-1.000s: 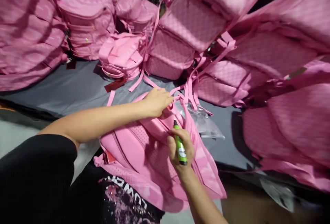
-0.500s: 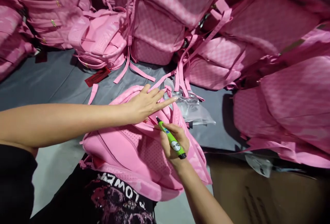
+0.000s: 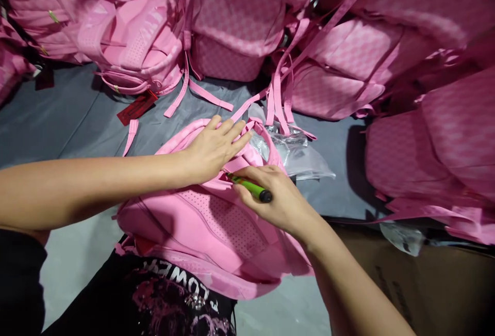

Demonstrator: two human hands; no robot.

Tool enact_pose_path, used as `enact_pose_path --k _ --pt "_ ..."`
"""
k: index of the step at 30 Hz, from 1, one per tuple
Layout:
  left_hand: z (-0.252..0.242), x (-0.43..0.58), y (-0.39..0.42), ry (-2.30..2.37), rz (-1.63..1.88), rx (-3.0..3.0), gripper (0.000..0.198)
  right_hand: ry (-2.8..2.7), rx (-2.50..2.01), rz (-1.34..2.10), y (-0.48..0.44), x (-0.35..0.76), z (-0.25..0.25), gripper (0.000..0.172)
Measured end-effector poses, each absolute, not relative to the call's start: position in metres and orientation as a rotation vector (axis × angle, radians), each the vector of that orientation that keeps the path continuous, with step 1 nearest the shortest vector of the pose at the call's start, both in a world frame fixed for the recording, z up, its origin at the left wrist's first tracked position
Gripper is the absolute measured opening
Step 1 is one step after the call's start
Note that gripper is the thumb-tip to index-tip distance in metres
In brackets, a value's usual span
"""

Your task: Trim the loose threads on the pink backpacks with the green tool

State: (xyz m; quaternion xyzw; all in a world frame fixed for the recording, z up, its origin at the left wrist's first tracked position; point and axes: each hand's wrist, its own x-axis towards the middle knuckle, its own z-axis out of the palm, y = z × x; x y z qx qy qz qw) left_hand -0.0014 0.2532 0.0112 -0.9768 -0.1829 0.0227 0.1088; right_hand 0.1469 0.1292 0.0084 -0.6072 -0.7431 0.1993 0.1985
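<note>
A pink backpack [image 3: 201, 227] lies back side up against my body on the grey table [image 3: 69, 119]. My left hand [image 3: 212, 147] rests flat on its upper part with the fingers stretched out and together, near the top handle. My right hand [image 3: 276, 196] is closed round a green pen-shaped tool [image 3: 249, 186], whose tip points left and touches the backpack just under my left hand.
Many more pink backpacks [image 3: 240, 21] are heaped along the back and right. Loose pink straps [image 3: 276, 98], a red tag [image 3: 137, 107] and a clear plastic bag [image 3: 297, 158] lie behind the backpack. A brown cardboard box [image 3: 425, 284] stands at lower right.
My left hand went from gripping the top of the backpack to lying flat on it. My right hand swung the green tool from upright to level, tip against the fabric.
</note>
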Motion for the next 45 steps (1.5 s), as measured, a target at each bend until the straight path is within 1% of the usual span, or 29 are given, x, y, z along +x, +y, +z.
enact_pose_path --k 5,11,15,24,30,35,38,42,43,45 --pt "0.016 0.004 0.258 -0.539 0.133 -2.896 0.07 -2.13 -1.686 0.496 0.128 0.162 0.008 0.02" --pt "0.01 0.008 0.264 -0.524 0.158 -2.928 0.06 -2.098 -1.616 0.487 0.136 0.155 -0.003 0.022" --pt "0.007 0.007 0.269 -0.463 0.11 -2.956 0.059 -2.114 -1.655 0.462 0.139 0.151 0.001 0.018" --pt "0.004 0.003 0.272 -0.462 0.064 -2.937 0.06 -2.136 -1.698 0.471 0.14 0.144 0.006 0.018" --pt "0.0 0.001 0.272 -0.439 -0.01 -2.928 0.057 -2.137 -1.732 0.455 0.139 0.141 0.006 0.019" --pt "0.003 0.0 0.27 -0.443 0.014 -2.919 0.059 -2.11 -1.79 0.514 0.138 0.136 0.008 0.02" --pt "0.006 0.001 0.268 -0.467 0.07 -2.92 0.06 -2.095 -1.89 0.458 0.138 0.131 0.01 0.02" --pt "0.013 0.001 0.269 -0.486 0.142 -2.94 0.065 -2.08 -1.896 0.435 0.136 0.128 0.01 0.02" --pt "0.016 0.0 0.27 -0.488 0.165 -2.943 0.068 -2.077 -1.925 0.422 0.134 0.128 0.01 0.019" --pt "0.024 -0.007 0.274 -0.558 0.242 -2.95 0.08 -2.041 -1.98 0.366 0.13 0.129 0.008 0.016"
